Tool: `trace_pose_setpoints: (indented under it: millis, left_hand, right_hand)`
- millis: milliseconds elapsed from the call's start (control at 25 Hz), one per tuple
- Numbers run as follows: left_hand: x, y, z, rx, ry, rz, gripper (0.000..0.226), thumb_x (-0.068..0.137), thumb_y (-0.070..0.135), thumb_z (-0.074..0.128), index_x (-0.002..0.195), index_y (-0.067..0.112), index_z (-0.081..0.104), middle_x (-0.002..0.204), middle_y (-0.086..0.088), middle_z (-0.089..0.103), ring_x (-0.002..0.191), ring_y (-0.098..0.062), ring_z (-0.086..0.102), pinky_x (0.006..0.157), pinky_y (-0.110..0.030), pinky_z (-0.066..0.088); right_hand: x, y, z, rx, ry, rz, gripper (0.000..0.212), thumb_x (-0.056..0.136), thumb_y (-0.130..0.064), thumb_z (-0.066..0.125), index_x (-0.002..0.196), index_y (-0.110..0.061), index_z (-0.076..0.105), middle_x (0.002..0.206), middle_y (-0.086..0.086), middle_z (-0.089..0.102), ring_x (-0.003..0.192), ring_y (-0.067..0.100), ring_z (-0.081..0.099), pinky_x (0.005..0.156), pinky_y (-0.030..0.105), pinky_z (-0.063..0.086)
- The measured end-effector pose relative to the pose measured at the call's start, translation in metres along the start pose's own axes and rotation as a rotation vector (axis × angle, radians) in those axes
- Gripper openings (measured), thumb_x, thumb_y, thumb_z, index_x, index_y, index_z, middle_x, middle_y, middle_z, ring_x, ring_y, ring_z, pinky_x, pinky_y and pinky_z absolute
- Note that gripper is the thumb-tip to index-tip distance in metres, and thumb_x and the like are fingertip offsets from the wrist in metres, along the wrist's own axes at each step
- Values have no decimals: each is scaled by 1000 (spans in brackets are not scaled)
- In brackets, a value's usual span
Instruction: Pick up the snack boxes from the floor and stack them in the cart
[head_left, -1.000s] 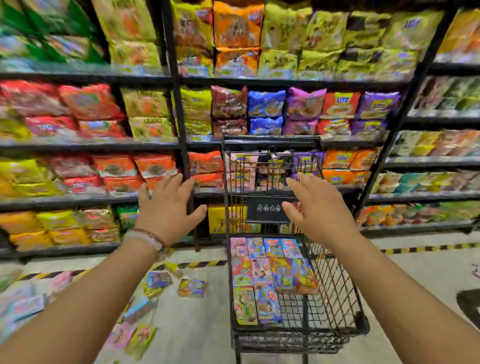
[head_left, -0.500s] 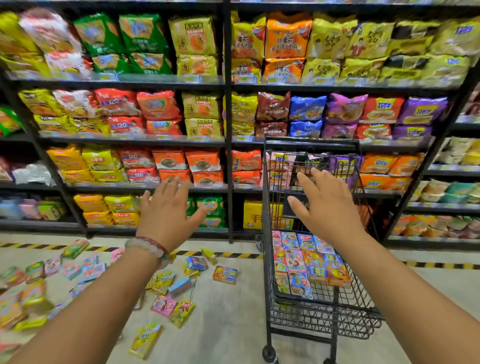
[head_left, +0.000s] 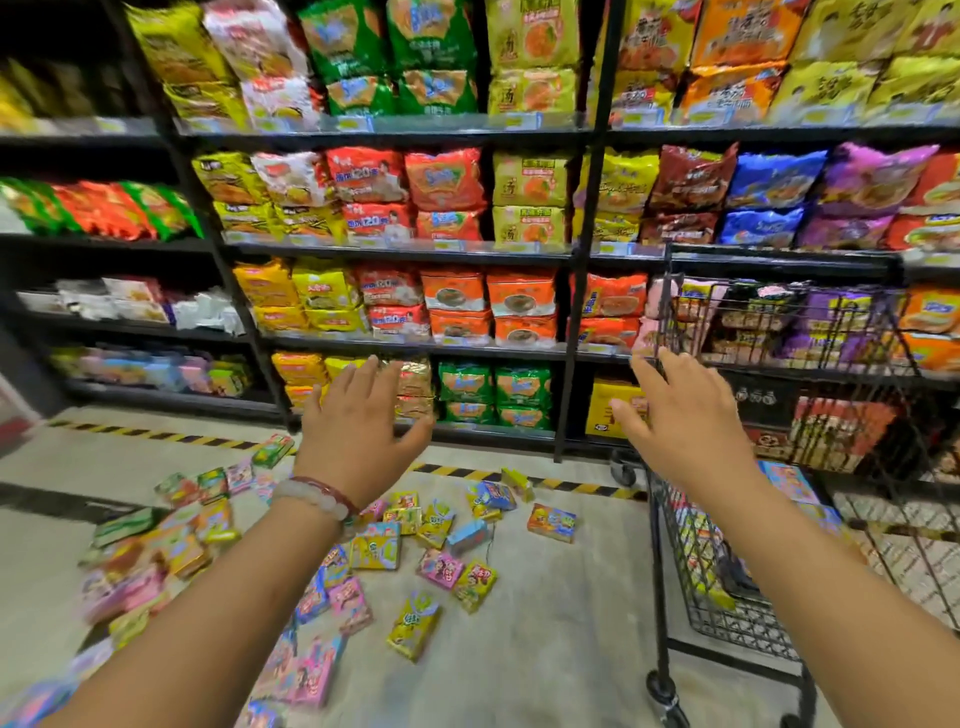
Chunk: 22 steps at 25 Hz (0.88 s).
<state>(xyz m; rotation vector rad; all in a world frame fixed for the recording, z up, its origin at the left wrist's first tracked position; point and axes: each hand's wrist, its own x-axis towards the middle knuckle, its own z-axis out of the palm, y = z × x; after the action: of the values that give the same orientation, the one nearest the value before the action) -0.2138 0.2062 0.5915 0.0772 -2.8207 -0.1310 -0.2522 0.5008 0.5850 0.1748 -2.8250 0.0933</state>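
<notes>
Several small colourful snack boxes (head_left: 415, 623) lie scattered on the floor at lower left and centre. A black wire cart (head_left: 675, 571) stands at the right with snack boxes (head_left: 784, 480) lying in its basket. My left hand (head_left: 358, 431) is stretched forward above the scattered boxes, fingers straight, holding nothing; beaded bracelets circle its wrist. Fingers spread and empty, my right hand (head_left: 680, 421) reaches forward just left of the cart's top rim.
Tall black shelves (head_left: 405, 252) packed with instant-noodle bags fill the background. A yellow-and-black hazard stripe (head_left: 571, 486) runs along the floor at their base. Bare floor (head_left: 545, 649) lies between the scattered boxes and the cart.
The view has swung left, so the cart now sits at the right edge and more floor boxes show. Both hands stay outstretched, open and empty.
</notes>
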Motion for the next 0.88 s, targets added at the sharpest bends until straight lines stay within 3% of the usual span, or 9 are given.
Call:
trace_pose_setpoints:
  millis: [200,480,760,880]
  left_hand:
    - [15,-27,22,-1,-33,6,72,91,62,30,150,22,16,157,-3,14,144,-21,11,115,-47,10]
    - [55,-20,66,-65,-50,-8,72,88,59,35,149,24,21,155,-4,23,143,-22,16,113,-49,11]
    - [113,-8,128,-67,-83,-131,87,73,65,21,146,19,30,154,-6,24,142,-27,21,112,-52,16]
    - [125,-12,155,-52,-116,-194,88,73,65,24,145,16,33,153,-9,27,142,-28,22,111,-52,15]
  right_hand:
    - [8,-21,17,0,-29,0,60,95,-50,33,147,-20,27,153,11,24,141,28,18,115,45,10]
    - [47,-6,60,-20,-57,-15,60,95,-50,32,147,-20,28,152,10,24,141,28,16,115,43,6]
    - [123,11,134,7,-57,-165,63,87,-49,31,128,-8,56,130,23,52,121,42,49,106,55,30]
    - [147,6,165,1,-44,-284,61,87,-47,32,129,-8,55,131,22,53,121,41,50,108,49,22]
